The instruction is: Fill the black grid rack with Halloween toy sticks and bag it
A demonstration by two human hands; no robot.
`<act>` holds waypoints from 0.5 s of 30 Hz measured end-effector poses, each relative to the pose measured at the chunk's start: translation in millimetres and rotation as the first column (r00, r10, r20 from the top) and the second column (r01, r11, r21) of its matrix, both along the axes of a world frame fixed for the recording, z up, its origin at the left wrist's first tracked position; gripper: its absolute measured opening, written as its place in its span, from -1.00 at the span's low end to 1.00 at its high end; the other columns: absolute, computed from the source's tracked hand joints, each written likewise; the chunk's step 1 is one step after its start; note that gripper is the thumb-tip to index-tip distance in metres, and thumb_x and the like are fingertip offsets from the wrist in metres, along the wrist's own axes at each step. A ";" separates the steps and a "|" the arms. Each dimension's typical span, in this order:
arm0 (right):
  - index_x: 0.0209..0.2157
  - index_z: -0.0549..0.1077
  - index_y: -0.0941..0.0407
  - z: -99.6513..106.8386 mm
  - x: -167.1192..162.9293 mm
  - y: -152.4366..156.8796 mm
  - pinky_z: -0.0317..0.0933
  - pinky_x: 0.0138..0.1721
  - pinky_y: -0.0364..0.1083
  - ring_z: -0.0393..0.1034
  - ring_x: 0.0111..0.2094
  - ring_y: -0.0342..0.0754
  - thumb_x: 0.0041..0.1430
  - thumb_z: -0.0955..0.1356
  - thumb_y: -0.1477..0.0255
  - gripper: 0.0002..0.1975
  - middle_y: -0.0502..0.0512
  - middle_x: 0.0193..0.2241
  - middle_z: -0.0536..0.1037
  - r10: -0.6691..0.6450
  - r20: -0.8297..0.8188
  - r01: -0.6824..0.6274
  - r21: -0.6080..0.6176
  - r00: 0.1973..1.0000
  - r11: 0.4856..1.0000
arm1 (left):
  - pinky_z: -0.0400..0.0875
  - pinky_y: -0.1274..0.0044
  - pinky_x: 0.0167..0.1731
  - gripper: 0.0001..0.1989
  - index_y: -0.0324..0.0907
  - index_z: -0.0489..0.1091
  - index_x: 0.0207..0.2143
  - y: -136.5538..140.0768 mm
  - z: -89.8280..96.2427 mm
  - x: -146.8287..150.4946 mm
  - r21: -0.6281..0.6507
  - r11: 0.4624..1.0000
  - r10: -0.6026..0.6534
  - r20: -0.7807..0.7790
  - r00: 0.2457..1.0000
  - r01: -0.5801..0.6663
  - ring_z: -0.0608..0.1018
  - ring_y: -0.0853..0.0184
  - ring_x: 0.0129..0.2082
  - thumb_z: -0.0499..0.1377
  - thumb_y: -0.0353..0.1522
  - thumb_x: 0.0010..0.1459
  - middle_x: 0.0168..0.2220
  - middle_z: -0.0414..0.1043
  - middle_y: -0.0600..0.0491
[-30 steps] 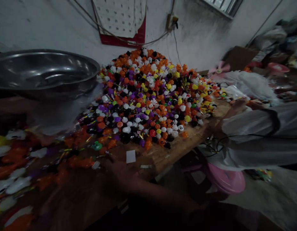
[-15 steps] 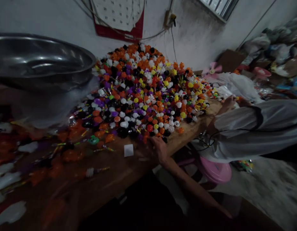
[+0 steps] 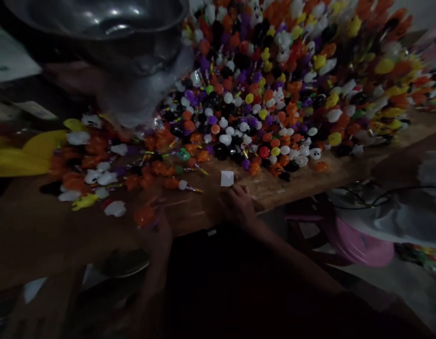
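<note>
At the front of the wooden table, my left hand [image 3: 160, 231] is closed round an orange round-headed toy [image 3: 144, 215]; its details are blurred. My right hand [image 3: 240, 205] rests on the table by the front edge, fingers curled and bunched; what they hold, if anything, is too dark to make out. Just beyond those fingertips lies a small white square of paper [image 3: 227, 178]. Between the hands and farther in, a toy with a white piece and a striped stick [image 3: 189, 187] lies flat. Orange, white and yellow toys [image 3: 97, 176] are scattered beyond my left hand.
A large heap of small coloured toys [image 3: 260, 99] covers the back of the table [image 3: 189, 212]. A metal basin [image 3: 133, 49] stands at back left, above a plastic bag [image 3: 133, 103]. A pink stool [image 3: 362, 242] and someone in pale clothing [image 3: 387, 223] are at right.
My view has swung left and down. My left hand, a dark blur before, now shows clearly with the orange toy. My right hand has drawn back from the heap to beside the paper.
</note>
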State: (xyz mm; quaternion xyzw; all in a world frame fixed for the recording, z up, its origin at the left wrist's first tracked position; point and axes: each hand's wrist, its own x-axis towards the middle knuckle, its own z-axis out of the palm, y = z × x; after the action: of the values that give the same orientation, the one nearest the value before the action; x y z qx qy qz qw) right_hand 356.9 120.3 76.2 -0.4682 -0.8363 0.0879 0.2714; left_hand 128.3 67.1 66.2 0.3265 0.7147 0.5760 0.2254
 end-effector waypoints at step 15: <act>-0.19 0.56 0.11 14.3 -91.6 47.2 0.05 0.05 0.07 0.43 -0.06 0.07 0.42 0.36 0.28 -0.80 0.17 -0.15 0.62 0.144 0.137 -0.119 -0.176 0.980 0.977 | 0.38 0.37 0.17 -0.86 -0.12 0.49 -0.27 3.1 -0.8 3.5 0.123 0.992 0.045 -0.026 0.999 -0.041 0.58 0.21 -0.07 0.26 -0.28 0.11 -0.17 0.58 -0.01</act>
State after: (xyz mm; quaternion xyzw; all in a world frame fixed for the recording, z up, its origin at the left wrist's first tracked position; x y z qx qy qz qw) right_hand 265.3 167.6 90.5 -0.4379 -0.8732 0.1403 0.1618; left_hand 131.9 70.2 65.4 0.3326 0.6881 0.6186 0.1822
